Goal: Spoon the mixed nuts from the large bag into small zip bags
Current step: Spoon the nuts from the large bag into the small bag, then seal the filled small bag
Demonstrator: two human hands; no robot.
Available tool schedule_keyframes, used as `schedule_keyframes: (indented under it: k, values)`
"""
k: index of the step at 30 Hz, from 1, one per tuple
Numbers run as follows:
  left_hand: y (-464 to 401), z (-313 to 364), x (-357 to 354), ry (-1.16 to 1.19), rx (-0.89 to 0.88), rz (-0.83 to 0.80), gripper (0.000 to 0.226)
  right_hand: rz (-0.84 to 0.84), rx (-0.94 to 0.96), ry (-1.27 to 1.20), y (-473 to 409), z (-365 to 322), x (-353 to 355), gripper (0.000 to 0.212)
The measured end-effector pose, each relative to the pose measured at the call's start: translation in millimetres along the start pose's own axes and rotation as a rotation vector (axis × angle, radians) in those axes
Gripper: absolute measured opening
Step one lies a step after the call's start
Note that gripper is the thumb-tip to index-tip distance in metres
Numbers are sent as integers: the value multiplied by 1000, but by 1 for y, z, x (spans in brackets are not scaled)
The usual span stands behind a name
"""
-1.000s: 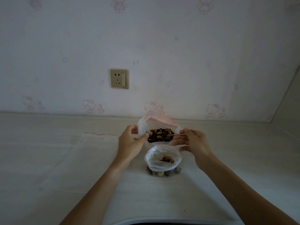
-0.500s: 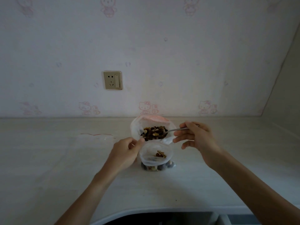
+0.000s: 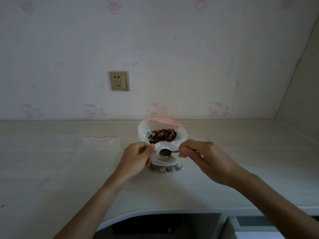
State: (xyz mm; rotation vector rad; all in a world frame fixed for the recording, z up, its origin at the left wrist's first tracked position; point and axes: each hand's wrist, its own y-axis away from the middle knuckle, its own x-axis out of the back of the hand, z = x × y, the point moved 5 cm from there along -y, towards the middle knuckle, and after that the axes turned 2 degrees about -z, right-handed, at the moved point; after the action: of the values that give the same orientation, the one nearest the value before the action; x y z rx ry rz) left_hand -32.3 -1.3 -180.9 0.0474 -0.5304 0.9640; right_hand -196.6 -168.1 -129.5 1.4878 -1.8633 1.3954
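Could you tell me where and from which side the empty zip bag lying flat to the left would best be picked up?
Probably at its red-lined zip edge, pinched from the far side or from above. The empty zip bag lies flat on the counter, apart from both hands, so only a raised edge offers purchase.

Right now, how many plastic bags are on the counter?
3: large nut bag at back, small zip bag between both hands, flat empty zip bag to the left; a stack could hide more.
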Motion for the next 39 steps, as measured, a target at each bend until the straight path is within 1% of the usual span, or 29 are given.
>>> schedule_keyframes:
  k: [2,3,6,9,12,14,17,19,21,25,27,31,34,36,37,39]
  values:
    - [-2,-5,0,21,-6,1,35,14,20,16,1,1,0,40]
    - [-2,-8,0,33,-4,0,36,32,-3,-42,0,3,0,40]
    - [-3,-19,-2,85,13,10,37,136,-120,-349,-5,15,3,34]
    - [-4,-26,-4,115,32,37,34,256,-196,-570,-14,30,5,28]
    - [-4,-27,-5,143,37,32,32,369,-359,-758,-25,47,-2,28]
    - [-3,-27,-5,152,37,26,33,426,-488,-841,-32,61,-10,28]
    - [-2,-28,-3,152,46,30,35,455,-665,-933,-38,82,-29,27]
    - [-1,-28,-3,143,48,22,35,430,-768,-943,-40,92,-44,27]
    - [-2,-29,-4,150,56,11,34,402,-831,-926,-42,99,-56,25]
    - [-2,-29,-4,151,65,-1,33,378,-856,-811,-44,102,-55,17]
    - [-1,-27,-3,146,68,-2,35,369,-863,-752,-41,101,-47,23]
    - [0,-22,1,145,151,2,54,391,-874,-654,-29,98,-29,29]
    - [-2,-23,3,239,269,-46,67,416,-816,-627,-18,90,-18,27]
    - [-1,-26,2,309,358,-95,68,356,-797,-625,-12,82,-17,26]
    - [1,-27,1,329,393,-125,65,292,-806,-640,-10,78,-19,27]
    - [3,-26,-1,359,439,-184,58,110,-840,-686,-6,69,-28,30]
